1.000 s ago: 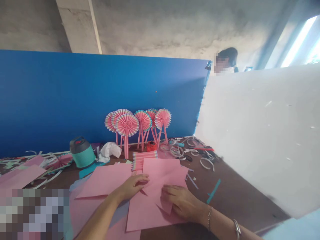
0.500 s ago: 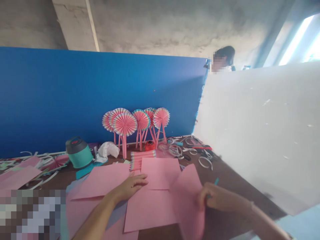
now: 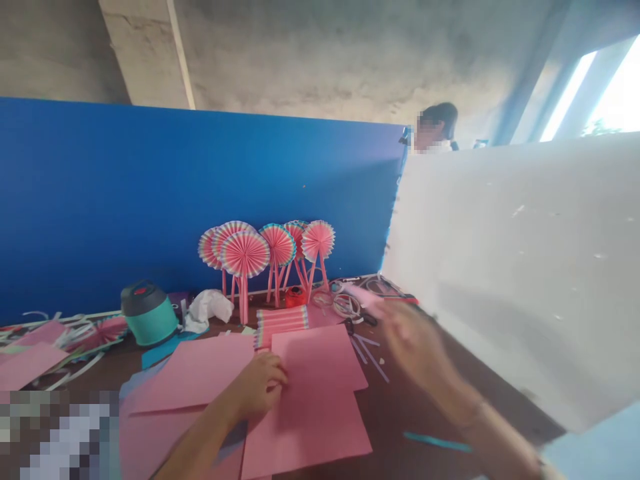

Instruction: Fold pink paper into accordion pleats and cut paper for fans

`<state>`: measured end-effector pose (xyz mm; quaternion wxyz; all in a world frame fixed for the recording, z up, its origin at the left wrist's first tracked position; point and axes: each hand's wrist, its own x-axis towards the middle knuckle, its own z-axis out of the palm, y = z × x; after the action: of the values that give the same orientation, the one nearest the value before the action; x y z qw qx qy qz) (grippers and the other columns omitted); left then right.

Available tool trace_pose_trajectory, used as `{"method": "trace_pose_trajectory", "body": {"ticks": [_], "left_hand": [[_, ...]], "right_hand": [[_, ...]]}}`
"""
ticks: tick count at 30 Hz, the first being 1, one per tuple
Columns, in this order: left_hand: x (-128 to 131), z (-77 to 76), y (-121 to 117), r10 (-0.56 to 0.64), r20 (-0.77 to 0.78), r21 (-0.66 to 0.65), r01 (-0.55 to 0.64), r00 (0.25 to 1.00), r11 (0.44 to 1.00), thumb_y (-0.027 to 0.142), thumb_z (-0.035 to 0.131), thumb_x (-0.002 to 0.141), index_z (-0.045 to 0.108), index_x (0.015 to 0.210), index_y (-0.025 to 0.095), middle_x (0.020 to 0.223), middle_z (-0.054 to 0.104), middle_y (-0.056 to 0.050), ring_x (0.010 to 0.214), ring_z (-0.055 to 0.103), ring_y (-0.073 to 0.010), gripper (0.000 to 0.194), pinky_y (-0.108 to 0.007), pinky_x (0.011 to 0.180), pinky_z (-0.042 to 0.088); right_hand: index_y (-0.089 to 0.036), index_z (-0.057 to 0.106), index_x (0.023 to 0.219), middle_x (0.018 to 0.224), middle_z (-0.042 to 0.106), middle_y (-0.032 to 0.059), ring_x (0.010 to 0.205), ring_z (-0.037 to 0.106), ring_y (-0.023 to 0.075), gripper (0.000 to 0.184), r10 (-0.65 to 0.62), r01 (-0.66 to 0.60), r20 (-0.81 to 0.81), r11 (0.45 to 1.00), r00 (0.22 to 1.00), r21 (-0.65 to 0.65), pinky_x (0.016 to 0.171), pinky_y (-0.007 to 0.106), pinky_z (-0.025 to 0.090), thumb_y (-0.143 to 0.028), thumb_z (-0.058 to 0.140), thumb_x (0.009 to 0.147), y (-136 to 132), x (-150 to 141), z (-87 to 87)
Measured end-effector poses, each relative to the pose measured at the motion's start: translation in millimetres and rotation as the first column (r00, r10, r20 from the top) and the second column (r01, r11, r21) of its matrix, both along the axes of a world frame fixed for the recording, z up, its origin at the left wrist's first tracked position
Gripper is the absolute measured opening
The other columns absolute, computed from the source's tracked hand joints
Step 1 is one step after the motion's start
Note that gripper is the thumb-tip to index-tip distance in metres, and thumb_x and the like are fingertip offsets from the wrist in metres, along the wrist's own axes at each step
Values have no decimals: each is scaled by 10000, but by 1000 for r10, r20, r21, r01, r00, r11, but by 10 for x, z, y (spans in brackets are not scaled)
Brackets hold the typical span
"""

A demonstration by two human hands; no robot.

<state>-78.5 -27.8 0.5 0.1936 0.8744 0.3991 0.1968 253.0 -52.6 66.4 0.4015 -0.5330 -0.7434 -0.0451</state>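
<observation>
Your left hand point(image 3: 260, 383) lies on the pink papers with its fingers bent, its tips at the left edge of the upper pink sheet point(image 3: 320, 353); I cannot tell if it pinches this edge or only presses. The upper sheet extends to the right from this hand, its far edge turned toward the paper fans point(image 3: 245, 255) and its right edge slanting nearer to you and outward. The lower pink sheet point(image 3: 325, 433) is partly under it, on the near side of the hand; which of its sides is longer, I cannot tell.

Your right hand point(image 3: 407, 340) is blurred, to the right of the sheets, above the desk point(image 3: 385, 413). A pale pink piece point(image 3: 365, 298) shows beyond its fingers, its long axis directed away from you and leftward; whether the hand grasps it is not clear.

Just beyond the left hand is the pleated paper point(image 3: 283, 323), with folds running left to right. Farther to the left stands the teal container point(image 3: 151, 317); the red mark on its dark lid is too small for reading.
</observation>
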Motion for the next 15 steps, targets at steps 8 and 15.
{"method": "trace_pose_trajectory", "body": {"ticks": [8,15], "left_hand": [[-79,-49,35,316,175,30,-326,933,945,106,388,723,657,812,203,842,674,-50,842,609,-196,299,-307,791,450],[-48,-240,79,95,94,72,-102,991,992,163,466,801,677,1009,258,1163,635,-40,1105,528,-208,311,-376,993,380]], "right_hand": [[-164,623,927,1032,608,109,916,532,252,203,579,-416,466,811,669,-411,750,348,451,-238,581,742,-191,-1527,-911],[-196,680,851,821,689,31,763,581,158,178,749,-559,244,634,616,-534,699,245,419,-217,512,797,283,-1259,-655]]}}
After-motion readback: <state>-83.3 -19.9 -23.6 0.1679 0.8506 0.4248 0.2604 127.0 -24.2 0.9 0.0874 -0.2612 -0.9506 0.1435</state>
